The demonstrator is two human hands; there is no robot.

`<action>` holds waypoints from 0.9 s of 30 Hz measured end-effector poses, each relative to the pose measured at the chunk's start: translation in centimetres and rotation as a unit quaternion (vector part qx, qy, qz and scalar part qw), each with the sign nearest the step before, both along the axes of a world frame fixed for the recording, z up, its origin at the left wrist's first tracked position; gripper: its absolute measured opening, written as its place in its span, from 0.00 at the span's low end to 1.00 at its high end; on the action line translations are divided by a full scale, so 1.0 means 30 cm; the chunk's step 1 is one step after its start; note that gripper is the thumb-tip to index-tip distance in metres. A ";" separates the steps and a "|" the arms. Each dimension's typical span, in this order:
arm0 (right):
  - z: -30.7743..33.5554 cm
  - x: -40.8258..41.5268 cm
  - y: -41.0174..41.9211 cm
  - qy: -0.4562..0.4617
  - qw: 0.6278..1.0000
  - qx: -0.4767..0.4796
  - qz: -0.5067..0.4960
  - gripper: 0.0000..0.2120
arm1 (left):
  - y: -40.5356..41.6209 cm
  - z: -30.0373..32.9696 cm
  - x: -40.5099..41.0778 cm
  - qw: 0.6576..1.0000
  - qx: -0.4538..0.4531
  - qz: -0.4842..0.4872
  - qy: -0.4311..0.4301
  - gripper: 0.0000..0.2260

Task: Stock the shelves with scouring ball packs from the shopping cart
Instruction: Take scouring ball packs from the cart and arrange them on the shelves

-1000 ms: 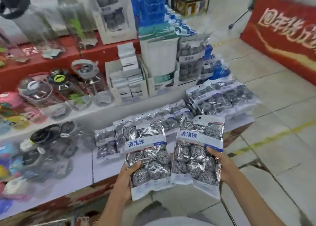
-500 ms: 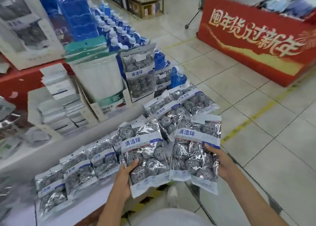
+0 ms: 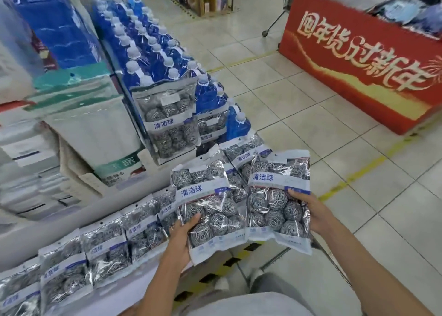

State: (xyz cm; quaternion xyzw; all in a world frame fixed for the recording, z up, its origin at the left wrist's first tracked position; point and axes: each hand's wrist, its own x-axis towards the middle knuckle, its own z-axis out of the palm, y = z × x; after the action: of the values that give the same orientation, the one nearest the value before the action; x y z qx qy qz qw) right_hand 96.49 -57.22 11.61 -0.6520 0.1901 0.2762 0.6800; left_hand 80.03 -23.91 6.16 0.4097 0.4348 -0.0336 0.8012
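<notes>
- The person holds 2 scouring ball packs, 1 in each hand, low in the centre of the frame and above the front edge of the shelf (image 3: 134,282).
- The left hand (image 3: 183,232) grips the left pack (image 3: 208,210) by its lower left corner, thumb curled over the front film and the other fingers hidden behind it.
- The right hand (image 3: 311,210) grips the right pack (image 3: 278,201) along its right edge, thumb pressed on the front just under the blue label; the fingers behind cannot be seen.
- Both packs stand with their long axis running up the frame, labels readable, and their inner edges touch or slightly overlap; which cannot be told.
- A row of shelved packs (image 3: 105,241) lies flat, running from the lower left corner up toward the centre, with more packs (image 3: 241,158) behind the 2 held ones and an upright pack (image 3: 167,122) leaning against blue bottles (image 3: 153,52).
- The row lies to the left of and beyond both hands, so the left hand is nearer to it; judged from this, the left pack would go down first, laid flat with its long axis matching the row.
- No open gap in the row is plainly visible, since the held packs cover the stretch directly behind them.
- A red banner stand (image 3: 358,60) fills the upper right; no shopping cart can be made out with certainty.
</notes>
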 end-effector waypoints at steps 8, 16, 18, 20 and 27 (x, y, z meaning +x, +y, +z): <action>0.005 0.365 0.037 -0.024 0.994 -0.057 0.093 0.25 | -0.059 -0.025 0.203 0.999 -0.010 0.033 -0.008 0.63; -0.031 0.629 0.150 0.000 0.973 -0.069 0.219 0.13 | -0.054 -0.027 0.301 0.998 -0.037 0.040 0.038 0.37; -0.044 0.666 0.176 -0.002 0.963 -0.092 0.254 0.13 | -0.047 -0.027 0.318 0.999 0.000 0.039 0.038 0.41; -0.062 0.689 0.192 0.019 0.956 -0.089 0.280 0.14 | -0.041 -0.037 0.323 0.998 0.021 0.044 0.032 0.45; -0.104 0.701 0.214 -0.112 0.941 -0.175 0.268 0.15 | -0.068 -0.065 0.329 0.993 0.102 0.041 0.037 0.50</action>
State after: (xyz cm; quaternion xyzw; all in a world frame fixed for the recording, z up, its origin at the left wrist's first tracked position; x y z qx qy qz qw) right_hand 117.53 -50.80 8.50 -0.8143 -0.0240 0.3360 0.4727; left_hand 89.89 -25.94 4.19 0.4694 0.4819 0.0283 0.7394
